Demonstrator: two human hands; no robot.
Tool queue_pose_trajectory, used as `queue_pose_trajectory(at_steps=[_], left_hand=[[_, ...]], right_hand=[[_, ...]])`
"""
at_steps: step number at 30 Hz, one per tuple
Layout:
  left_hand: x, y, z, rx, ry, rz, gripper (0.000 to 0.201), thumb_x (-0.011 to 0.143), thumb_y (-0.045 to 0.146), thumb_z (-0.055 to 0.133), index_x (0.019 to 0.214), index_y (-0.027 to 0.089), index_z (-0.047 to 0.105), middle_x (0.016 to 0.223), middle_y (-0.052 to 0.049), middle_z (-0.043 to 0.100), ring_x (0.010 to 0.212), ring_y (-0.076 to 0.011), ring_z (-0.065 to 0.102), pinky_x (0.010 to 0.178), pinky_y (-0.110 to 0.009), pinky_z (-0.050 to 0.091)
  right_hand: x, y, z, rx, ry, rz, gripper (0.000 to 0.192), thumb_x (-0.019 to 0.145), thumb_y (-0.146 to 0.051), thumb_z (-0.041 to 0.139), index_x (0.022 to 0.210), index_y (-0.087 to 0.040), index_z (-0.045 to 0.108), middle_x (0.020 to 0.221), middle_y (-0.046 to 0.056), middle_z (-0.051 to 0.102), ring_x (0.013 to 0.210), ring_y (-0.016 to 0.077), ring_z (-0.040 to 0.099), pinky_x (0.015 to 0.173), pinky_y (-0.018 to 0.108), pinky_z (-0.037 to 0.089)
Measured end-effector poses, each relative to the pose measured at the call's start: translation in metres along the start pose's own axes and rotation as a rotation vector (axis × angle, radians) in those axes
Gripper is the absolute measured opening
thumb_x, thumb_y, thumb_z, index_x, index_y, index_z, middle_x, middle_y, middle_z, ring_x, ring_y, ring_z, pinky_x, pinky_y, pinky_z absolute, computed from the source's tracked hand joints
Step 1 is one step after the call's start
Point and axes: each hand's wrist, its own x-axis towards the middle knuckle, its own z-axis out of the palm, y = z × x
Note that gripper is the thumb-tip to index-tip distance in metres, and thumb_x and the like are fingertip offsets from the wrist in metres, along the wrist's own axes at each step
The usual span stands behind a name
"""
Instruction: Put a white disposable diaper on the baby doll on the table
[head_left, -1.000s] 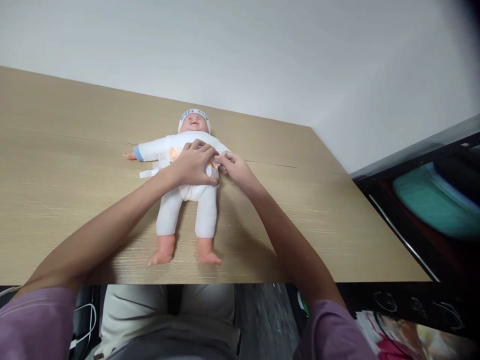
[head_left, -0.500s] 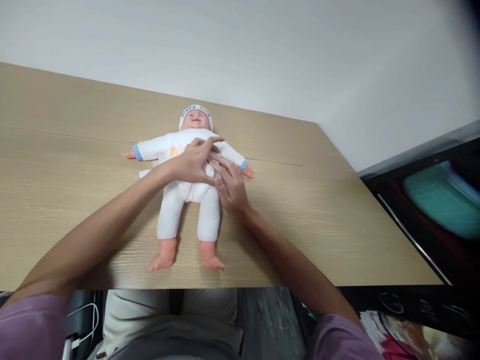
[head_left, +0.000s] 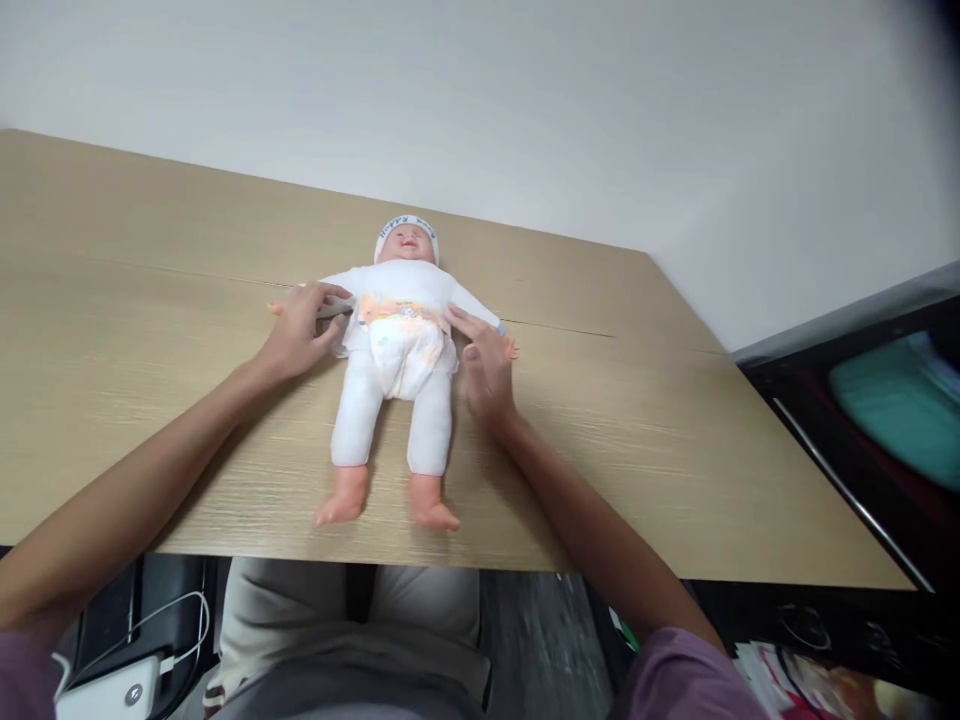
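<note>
A baby doll (head_left: 401,278) in white clothes and a lettered white cap (head_left: 407,222) lies on its back on the wooden table, feet toward me. Around its waist and between its legs sits a white diaper (head_left: 405,362) with an orange printed band across the front. My left hand (head_left: 301,330) rests by the side of the waist, over the doll's sleeve, thumb and fingers apart. At the other side, my right hand (head_left: 487,368) has its fingers stretched out, tips touching the waist near the diaper's edge. Neither hand visibly holds anything.
The table (head_left: 645,440) runs to a pale wall (head_left: 495,110) at the back. A dark item with a teal surface (head_left: 900,410) stands beyond the right edge. Below the front edge are a white device (head_left: 112,692) with a cable and my legs (head_left: 289,620).
Both hands have parted from the middle of the belly to opposite sides of the doll. The diaper's front and orange band are uncovered. My view has shifted slightly.
</note>
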Motion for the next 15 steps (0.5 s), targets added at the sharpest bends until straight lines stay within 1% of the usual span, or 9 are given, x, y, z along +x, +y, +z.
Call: queue_pose_trajectory(at_steps=[2, 3, 5, 6, 8, 11, 13, 15], left_hand=[[-0.007, -0.008, -0.007, 0.042, 0.001, -0.035, 0.033, 0.107, 0.043, 0.055, 0.133, 0.024, 0.064, 0.141, -0.015, 0.074, 0.123, -0.0331, 0.067, 0.114, -0.055, 0.055], [-0.009, -0.010, -0.009, 0.062, 0.001, -0.052, 0.031, 0.107, 0.044, 0.054, 0.128, 0.024, 0.065, 0.138, -0.016, 0.075, 0.122, -0.0340, 0.067, 0.112, -0.055, 0.055], [-0.010, -0.009, -0.011, 0.121, -0.009, -0.086, 0.031, 0.107, 0.048, 0.053, 0.120, 0.023, 0.066, 0.127, -0.018, 0.077, 0.121, -0.0369, 0.067, 0.110, -0.057, 0.055], [-0.011, -0.008, -0.011, 0.156, -0.021, -0.105, 0.033, 0.107, 0.051, 0.054, 0.116, 0.022, 0.066, 0.120, -0.018, 0.077, 0.119, -0.0386, 0.067, 0.110, -0.059, 0.054], [-0.013, -0.007, -0.010, 0.221, -0.056, -0.138, 0.037, 0.104, 0.057, 0.057, 0.110, 0.022, 0.067, 0.107, -0.018, 0.077, 0.114, -0.0414, 0.068, 0.108, -0.062, 0.054], [-0.016, -0.009, -0.009, 0.296, -0.125, -0.179, 0.038, 0.096, 0.062, 0.064, 0.096, 0.023, 0.066, 0.089, -0.016, 0.074, 0.103, -0.0431, 0.070, 0.101, -0.061, 0.055], [-0.016, -0.013, -0.012, 0.282, -0.179, -0.216, 0.037, 0.091, 0.061, 0.068, 0.085, 0.025, 0.064, 0.081, -0.013, 0.071, 0.092, -0.0400, 0.069, 0.091, -0.055, 0.055], [-0.012, -0.016, -0.017, 0.205, -0.229, -0.278, 0.037, 0.088, 0.059, 0.069, 0.075, 0.026, 0.061, 0.074, -0.010, 0.067, 0.080, -0.0339, 0.065, 0.080, -0.047, 0.052]], right_hand=[[0.006, -0.007, 0.001, -0.013, 0.099, 0.007, 0.049, 0.121, -0.052, 0.038, 0.141, -0.029, 0.076, 0.150, 0.013, 0.075, 0.147, 0.0334, 0.067, 0.128, 0.059, 0.050], [0.010, -0.012, 0.002, -0.022, 0.139, 0.008, 0.043, 0.120, -0.050, 0.043, 0.134, -0.029, 0.078, 0.142, 0.013, 0.076, 0.139, 0.0334, 0.070, 0.123, 0.057, 0.054], [0.023, -0.023, 0.006, -0.042, 0.160, 0.018, 0.035, 0.118, -0.047, 0.050, 0.120, -0.028, 0.079, 0.123, 0.012, 0.077, 0.119, 0.0317, 0.072, 0.109, 0.053, 0.059], [0.031, -0.030, 0.008, -0.049, 0.139, 0.021, 0.033, 0.117, -0.046, 0.052, 0.116, -0.027, 0.078, 0.116, 0.011, 0.075, 0.110, 0.0304, 0.071, 0.103, 0.051, 0.060], [0.049, -0.042, 0.016, -0.053, 0.055, 0.014, 0.028, 0.116, -0.045, 0.054, 0.114, -0.027, 0.076, 0.107, 0.008, 0.072, 0.099, 0.0277, 0.068, 0.099, 0.048, 0.059], [0.075, -0.056, 0.031, -0.063, -0.108, -0.026, 0.021, 0.113, -0.041, 0.062, 0.121, -0.025, 0.072, 0.109, 0.007, 0.069, 0.098, 0.0258, 0.066, 0.100, 0.045, 0.058], [0.088, -0.058, 0.041, -0.088, -0.215, -0.026, 0.024, 0.110, -0.039, 0.068, 0.128, -0.024, 0.070, 0.110, 0.006, 0.070, 0.099, 0.0261, 0.065, 0.100, 0.044, 0.056], [0.094, -0.056, 0.051, -0.110, -0.292, 0.007, 0.031, 0.106, -0.039, 0.074, 0.133, -0.024, 0.069, 0.107, 0.006, 0.072, 0.098, 0.0270, 0.065, 0.100, 0.044, 0.056]])
